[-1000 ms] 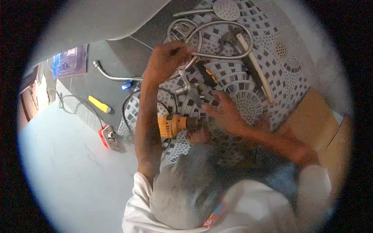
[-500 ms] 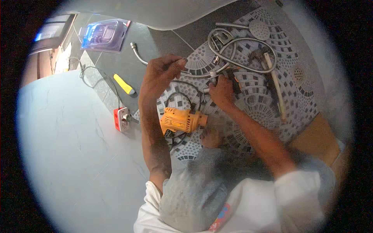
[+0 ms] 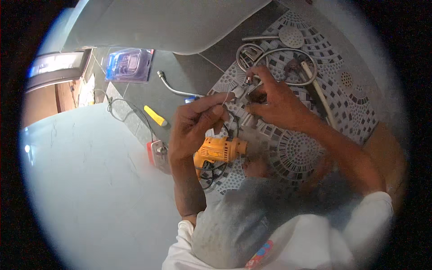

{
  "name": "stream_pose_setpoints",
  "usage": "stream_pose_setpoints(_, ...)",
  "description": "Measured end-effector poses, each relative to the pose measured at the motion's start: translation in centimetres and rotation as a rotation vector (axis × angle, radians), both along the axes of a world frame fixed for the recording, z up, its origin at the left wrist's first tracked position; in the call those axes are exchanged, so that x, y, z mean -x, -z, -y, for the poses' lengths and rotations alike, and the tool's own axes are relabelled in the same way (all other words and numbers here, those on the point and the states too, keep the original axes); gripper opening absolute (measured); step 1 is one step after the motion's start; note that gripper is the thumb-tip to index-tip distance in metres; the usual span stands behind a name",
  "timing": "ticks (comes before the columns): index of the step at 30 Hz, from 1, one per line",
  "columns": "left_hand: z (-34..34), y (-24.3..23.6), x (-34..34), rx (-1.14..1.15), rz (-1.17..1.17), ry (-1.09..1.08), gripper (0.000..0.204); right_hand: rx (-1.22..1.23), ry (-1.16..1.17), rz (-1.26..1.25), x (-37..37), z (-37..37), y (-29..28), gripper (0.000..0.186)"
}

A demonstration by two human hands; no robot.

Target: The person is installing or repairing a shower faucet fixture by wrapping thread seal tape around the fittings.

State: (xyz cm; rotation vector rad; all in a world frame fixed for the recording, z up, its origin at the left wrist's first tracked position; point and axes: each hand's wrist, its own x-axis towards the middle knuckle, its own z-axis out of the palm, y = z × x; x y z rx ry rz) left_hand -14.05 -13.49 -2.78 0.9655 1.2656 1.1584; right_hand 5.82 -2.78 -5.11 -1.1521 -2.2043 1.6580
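Note:
My left hand (image 3: 198,123) is closed in a pinch on a thin whitish strand (image 3: 227,98). Close beside its fingertips is the white end (image 3: 238,92) of a small metal fitting (image 3: 247,119), partly covered by my fingers. My right hand (image 3: 283,103) curls around that fitting, its index finger lifted above the thumb. An orange power drill (image 3: 218,149) lies on the floor below my hands. Beyond them is a bent metal pipe (image 3: 173,90), with a blue-and-white item (image 3: 191,99) near its end.
A coiled metal shower hose (image 3: 310,56), a round shower head (image 3: 291,37) and a hammer (image 3: 317,87) lie on the patterned tiles. Leftward are a yellow-handled tool (image 3: 155,115), a red-and-white socket block (image 3: 155,153) with a cord, and clear blister packaging (image 3: 129,64).
My left hand has come down and closer to my right hand. My right hand has turned, with its index finger raised. The camera view has shifted slightly.

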Motion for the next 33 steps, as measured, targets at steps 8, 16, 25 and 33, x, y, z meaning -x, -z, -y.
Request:
stream_pose_setpoints(8,0.0,-2.0,-0.5,-0.054,-0.078,0.110,0.029,-0.017,0.025,-0.215,-0.7,2.2,-1.5,0.059)
stream_pose_setpoints(16,1.3,-1.1,-0.3,-0.028,-0.138,0.142,0.034,0.098,0.010,-0.259,-1.2,1.6,-2.0,0.063)
stream_pose_setpoints(25,1.8,-1.7,-0.8,-0.069,-0.123,0.155,0.034,0.121,0.054,-0.313,-2.0,2.0,-1.7,0.058)
stream_pose_setpoints(33,0.7,-4.5,-2.3,-0.005,-0.145,0.087,0.035,0.130,-0.012,-0.189,-2.6,2.6,-0.9,0.071)
